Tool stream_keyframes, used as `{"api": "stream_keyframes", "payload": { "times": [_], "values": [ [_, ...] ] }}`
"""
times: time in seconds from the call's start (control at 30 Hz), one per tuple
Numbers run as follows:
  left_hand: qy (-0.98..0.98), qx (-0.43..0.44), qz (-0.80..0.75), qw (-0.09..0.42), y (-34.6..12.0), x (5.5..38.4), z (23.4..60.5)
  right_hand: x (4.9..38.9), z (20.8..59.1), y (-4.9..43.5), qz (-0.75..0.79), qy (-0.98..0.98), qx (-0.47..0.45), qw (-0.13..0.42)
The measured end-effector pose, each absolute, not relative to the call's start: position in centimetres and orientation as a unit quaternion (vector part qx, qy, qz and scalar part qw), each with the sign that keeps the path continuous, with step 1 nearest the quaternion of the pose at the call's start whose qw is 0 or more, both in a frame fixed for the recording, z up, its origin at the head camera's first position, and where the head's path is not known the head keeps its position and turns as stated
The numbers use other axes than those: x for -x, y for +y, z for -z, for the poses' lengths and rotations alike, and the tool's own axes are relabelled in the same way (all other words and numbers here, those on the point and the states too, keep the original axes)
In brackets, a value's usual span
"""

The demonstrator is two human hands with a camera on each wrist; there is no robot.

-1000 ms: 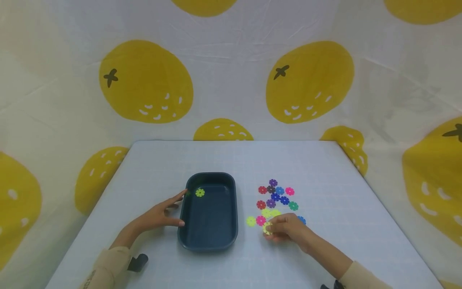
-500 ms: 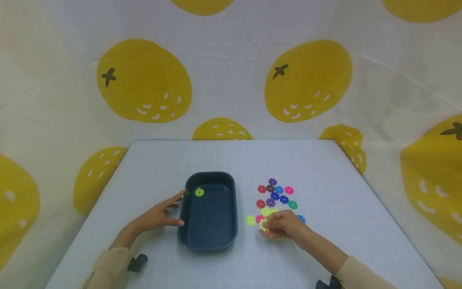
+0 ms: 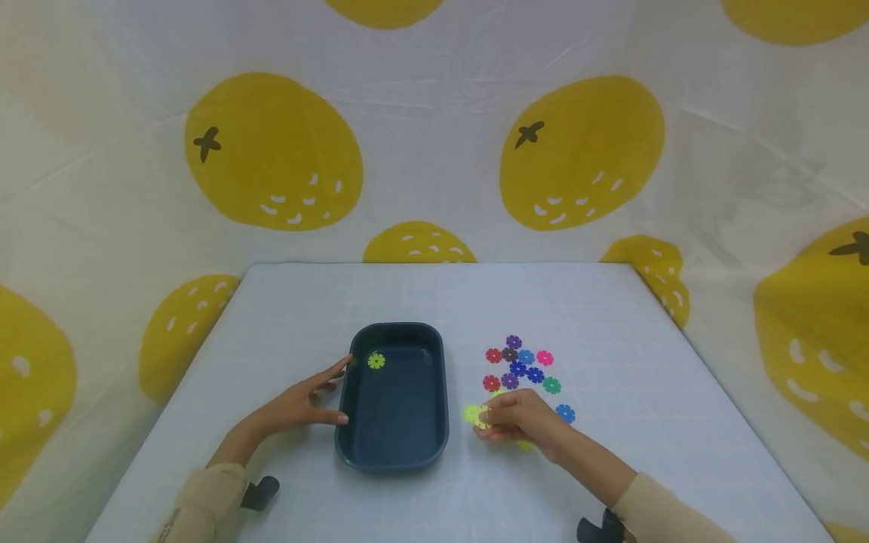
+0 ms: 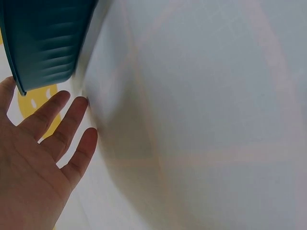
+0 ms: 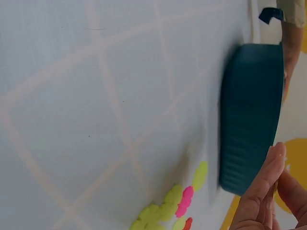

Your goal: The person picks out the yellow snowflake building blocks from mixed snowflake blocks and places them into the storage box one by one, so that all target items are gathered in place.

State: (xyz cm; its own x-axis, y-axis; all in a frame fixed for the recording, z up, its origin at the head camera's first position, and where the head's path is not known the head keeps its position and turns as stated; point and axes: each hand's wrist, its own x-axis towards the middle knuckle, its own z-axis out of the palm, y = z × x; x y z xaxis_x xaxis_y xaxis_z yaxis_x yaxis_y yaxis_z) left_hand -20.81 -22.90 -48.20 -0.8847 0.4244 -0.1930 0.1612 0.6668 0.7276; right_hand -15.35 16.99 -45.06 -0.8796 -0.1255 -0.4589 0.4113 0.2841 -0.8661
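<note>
In the head view, my left hand [image 3: 299, 406] has its fingers spread along the left rim of a dark teal tray [image 3: 395, 422]. The left wrist view shows the same hand [image 4: 41, 148] with straight fingers by the tray's outer wall [image 4: 53, 52]. One yellow-green snowflake disc [image 3: 376, 361] lies inside the tray, towards its far end. To the right of the tray, my right hand [image 3: 523, 419] pinches a pale yellow snowflake disc [image 3: 484, 416] between thumb and fingers. It is above the table, close by another yellow-green disc [image 3: 471, 414]. The fingers hide part of the pinched disc.
Several loose snowflake discs lie beyond the right hand, among them red [image 3: 492, 383], purple [image 3: 510, 381], green [image 3: 552, 385] and pink [image 3: 545, 357] ones. A blue disc [image 3: 565, 412] lies just right of the hand. A fruit-patterned cloth [image 3: 434, 151] hangs behind the white table [image 3: 312, 302].
My right hand has moved a little left, towards the tray, with the yellow disc pinched. My left hand and the tray have stayed in place.
</note>
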Motion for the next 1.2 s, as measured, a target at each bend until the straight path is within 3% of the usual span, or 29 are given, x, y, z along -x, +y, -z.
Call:
{"api": "stream_keyframes", "payload": {
  "times": [0.27,1.2],
  "values": [
    [0.896,-0.161,-0.374,0.174,-23.2,20.7,48.0,16.4,44.3,15.2,0.590,0.776,-0.076,0.210],
    [0.894,-0.149,-0.378,0.189,-22.8,20.9,48.0,19.4,42.4,10.2,0.602,0.753,-0.044,0.263]
  ]
}}
